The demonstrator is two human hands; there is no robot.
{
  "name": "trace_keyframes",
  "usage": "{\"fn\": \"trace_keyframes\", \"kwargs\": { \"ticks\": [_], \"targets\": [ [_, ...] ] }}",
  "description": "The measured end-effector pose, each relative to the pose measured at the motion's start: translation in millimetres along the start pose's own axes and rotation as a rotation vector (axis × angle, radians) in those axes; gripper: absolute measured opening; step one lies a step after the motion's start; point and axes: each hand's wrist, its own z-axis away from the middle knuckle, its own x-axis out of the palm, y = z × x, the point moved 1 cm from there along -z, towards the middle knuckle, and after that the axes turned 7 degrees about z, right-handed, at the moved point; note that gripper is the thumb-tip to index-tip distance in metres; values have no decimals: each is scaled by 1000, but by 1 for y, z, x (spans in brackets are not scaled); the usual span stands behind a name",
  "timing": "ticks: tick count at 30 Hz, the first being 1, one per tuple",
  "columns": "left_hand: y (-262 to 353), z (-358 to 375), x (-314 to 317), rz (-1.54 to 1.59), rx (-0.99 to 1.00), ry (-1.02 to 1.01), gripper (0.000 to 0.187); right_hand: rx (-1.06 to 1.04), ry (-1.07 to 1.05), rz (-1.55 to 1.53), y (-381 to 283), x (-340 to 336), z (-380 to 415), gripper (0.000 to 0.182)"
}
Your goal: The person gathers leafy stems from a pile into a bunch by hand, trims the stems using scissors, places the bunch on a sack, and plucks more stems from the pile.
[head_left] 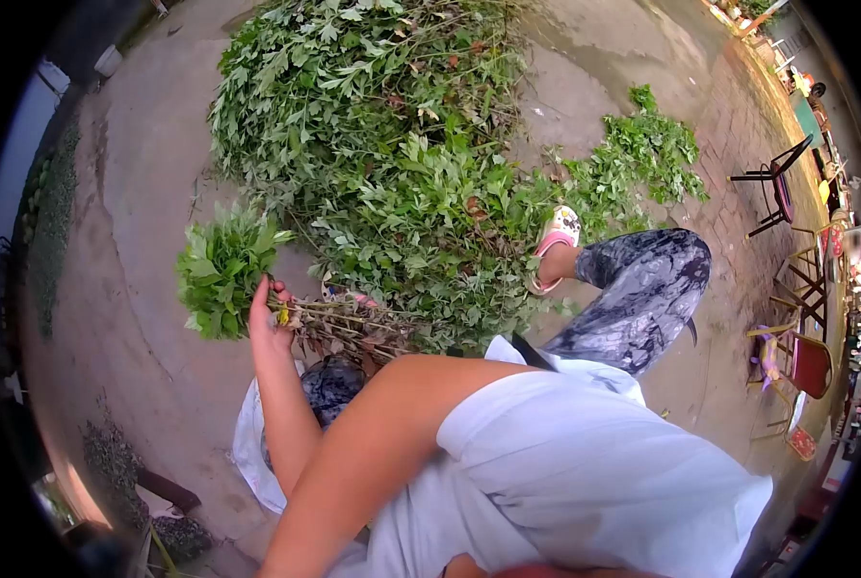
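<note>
At left, a leafy bunch (223, 275) is gripped in the left hand (271, 310), which curls round its stems (326, 312). Rightward lie a large green heap (402, 183) and 1 clog-shod foot (557, 239); the right hand is out of view, its state unclear.

One head-worn camera looks forward and down, close above the arms (378, 419), towards a leafy heap (392, 183).

Top edge chops off the big leaf pile (382, 173), bottom edge eats the front arm (368, 429), patterned knee (334, 385) is half hidden behind it, stems (353, 326) partly cover a pinkish thing (364, 300), clutter (859, 231) past the chairs (812, 366) is too tiny tbh
</note>
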Motion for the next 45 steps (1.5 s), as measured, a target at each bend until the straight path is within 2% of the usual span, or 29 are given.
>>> {"fn": "trace_keyframes", "kwargs": {
  "ticks": [3,6,8,10,12,13,14,15,16,17,18,20,23,24,26,27,29,30,31,33,35,37,39,40,41,43,45],
  "targets": [
    [2,7,4,-13,29,-21,17,55,-263,269,15,20,2,19],
    [2,14,8,-18,28,-63,16,-4,-289,436,0,-12,7,21],
    [4,17,14,-51,-5,-69,16,-14,-86,544,-25,-70,25,21],
    [1,19,19,-62,-4,-63,15,55,422,723,-59,-173,77,19],
    [-7,17,26,-83,5,-48,14,224,1022,926,-74,-282,152,17],
    [-10,13,30,-75,2,-40,14,355,1231,1018,-73,-322,195,16],
    [-12,10,34,-99,2,-36,13,545,1322,1204,-65,-358,238,19],
    [-14,8,38,-127,5,-36,13,661,1373,1163,-53,-382,272,19],
    [-16,6,43,-128,3,-26,13,770,1326,1238,-47,-391,291,18],
    [-18,4,50,-135,-21,-39,13,878,1275,1309,-38,-397,303,17],
    [-21,2,55,-142,-43,-52,13,883,1270,1297,-30,-403,306,17],
    [-28,-3,64,-165,-55,-45,13,1129,1211,1466,-12,-413,313,19],
    [-35,-6,80,-195,-77,-55,13,1169,1235,1514,5,-421,319,19],
    [-37,-5,84,-203,-66,-68,12,1166,1238,1503,4,-417,319,19],
    [-41,-4,98,-276,-24,-80,15,892,1309,1617,-11,-402,306,16],
    [-44,-5,102,-281,-18,-83,15,883,1311,1615,-19,-397,301,16],
    [-48,-8,105,-338,-53,-84,17,310,1394,1345,-39,-383,286,16],
    [-50,-8,110,-363,-36,-105,19,296,1406,1163,-51,-369,271,14],
    [-52,-9,113,-395,-1,-126,17,283,1395,1162,-60,-356,254,14],
    [-57,-10,115,-448,9,-172,17,72,1253,854,-72,-327,216,14],
    [-62,-4,129,-488,73,-197,17,138,1092,937,-86,-299,181,13],
    [-63,5,142,-483,21,-268,18,115,1065,904,-92,-276,149,12],
    [-66,4,150,-546,80,-285,20,-107,988,1106,-90,-268,130,13],
    [-67,15,161,-549,188,-220,22,-139,940,1159,-91,-265,124,12],
    [-66,14,160,-558,182,-222,22,-131,892,1379,-87,-265,125,12],
    [-66,7,154,-434,54,-171,23,4,839,1441,-90,-261,123,15],
    [-68,6,153,-347,-42,-176,22,30,816,1423,-91,-258,127,21]
  ]
}}
